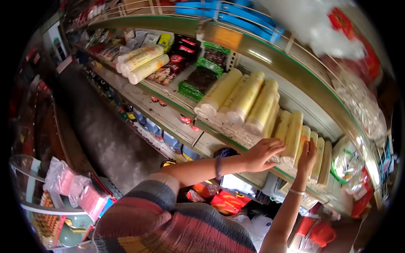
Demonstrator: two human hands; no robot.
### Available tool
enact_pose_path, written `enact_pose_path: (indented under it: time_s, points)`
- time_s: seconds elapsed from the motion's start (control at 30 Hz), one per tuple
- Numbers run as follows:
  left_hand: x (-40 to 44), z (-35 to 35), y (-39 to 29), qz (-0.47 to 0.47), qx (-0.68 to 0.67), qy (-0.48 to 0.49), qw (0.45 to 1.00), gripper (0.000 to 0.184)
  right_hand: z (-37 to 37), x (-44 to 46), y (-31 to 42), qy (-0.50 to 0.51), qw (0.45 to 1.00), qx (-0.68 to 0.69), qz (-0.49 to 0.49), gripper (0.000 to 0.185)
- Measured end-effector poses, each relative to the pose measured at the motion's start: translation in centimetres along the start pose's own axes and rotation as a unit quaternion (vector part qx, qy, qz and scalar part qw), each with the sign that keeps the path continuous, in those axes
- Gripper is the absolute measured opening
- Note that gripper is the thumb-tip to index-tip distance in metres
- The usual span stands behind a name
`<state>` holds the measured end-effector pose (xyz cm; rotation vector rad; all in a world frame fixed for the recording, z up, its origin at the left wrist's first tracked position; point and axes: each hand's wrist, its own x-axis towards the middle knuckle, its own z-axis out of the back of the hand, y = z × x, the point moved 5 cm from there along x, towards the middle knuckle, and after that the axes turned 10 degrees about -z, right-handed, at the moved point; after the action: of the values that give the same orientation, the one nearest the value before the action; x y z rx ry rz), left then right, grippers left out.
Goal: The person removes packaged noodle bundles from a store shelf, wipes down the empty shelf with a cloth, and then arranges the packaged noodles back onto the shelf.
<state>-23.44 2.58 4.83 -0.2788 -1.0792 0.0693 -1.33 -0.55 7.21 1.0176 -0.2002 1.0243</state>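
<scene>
A row of pale yellow cylindrical packs point(294, 139), which look like wrapped dried noodles, lies on the middle shelf. My left hand point(263, 154), with a dark band on the wrist, reaches across to the front ends of these packs. Its fingers are stretched and apart, and the fingertips seem to touch a pack. To its right, my right hand point(307, 159) rests against the front of the neighbouring packs, fingers extended upward. A light bracelet circles that wrist. Larger yellow packs point(245, 99) are stacked left of my hands.
More yellow packs point(145, 63) lie farther left, beside green-edged bags of dark food point(202, 80). The upper shelf edge point(270, 46) overhangs my hands. Blue-capped bottles point(171, 142) stand below. A basket with pink packets point(80, 189) is at lower left, red packets point(228, 202) underneath.
</scene>
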Motion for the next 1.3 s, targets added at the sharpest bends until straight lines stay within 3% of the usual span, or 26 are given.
enact_pose_path:
  time_s: [0.03,0.13,0.2,0.27,0.4,0.5,0.57,0.73,0.77,0.87,1.0,1.17,1.3]
  points:
    - [-0.8,2.6,-0.9,-0.025,0.008,-0.021,0.999,0.055,0.9,-0.6,2.9,0.001,0.996,0.090,-0.012,0.033]
    - [-4.5,11.4,-0.2,-0.070,0.061,-0.087,0.992,0.044,1.3,-3.1,13.5,-0.009,0.983,0.152,0.104,0.030]
    - [-6.7,18.2,1.0,-0.039,0.131,-0.146,0.980,0.043,-0.9,-6.1,20.3,0.053,0.959,0.230,0.156,0.027]
    - [-9.6,24.6,3.3,0.049,0.230,-0.186,0.954,0.046,-5.0,-8.4,25.2,0.154,0.938,0.207,0.231,0.026]
    - [-16.0,36.2,7.3,0.189,0.383,-0.297,0.854,0.058,-16.5,-11.6,31.3,0.388,0.871,0.264,0.145,0.030]
    - [-22.1,41.2,11.7,0.320,0.352,-0.366,0.800,0.067,-26.5,-13.0,34.8,0.559,0.758,0.335,0.002,0.036]
    - [-24.4,42.9,14.3,0.365,0.302,-0.396,0.787,0.072,-31.5,-13.5,38.2,0.597,0.693,0.398,-0.070,0.040]
    - [-23.8,44.6,17.4,0.370,0.140,-0.440,0.806,0.081,-43.5,-13.4,44.2,0.621,0.693,0.359,-0.075,0.030]
    - [-24.1,44.7,18.2,0.383,0.203,-0.416,0.799,0.078,-45.8,-13.5,44.7,0.627,0.690,0.348,-0.096,0.030]
    - [-22.7,45.4,17.8,0.424,0.199,-0.402,0.787,0.069,-49.0,-13.9,45.9,0.627,0.719,0.266,-0.142,0.036]
    - [-25.2,44.9,21.0,0.399,0.140,-0.426,0.800,0.062,-46.8,-14.8,48.4,0.614,0.728,0.221,-0.211,0.051]
    - [-22.7,44.3,18.2,0.424,0.197,-0.395,0.791,0.059,-47.4,-15.4,47.3,0.527,0.726,0.360,-0.256,0.054]
    - [-22.9,42.3,17.9,0.446,0.109,-0.365,0.810,0.063,-46.9,-15.6,44.9,0.462,0.751,0.380,-0.280,0.053]
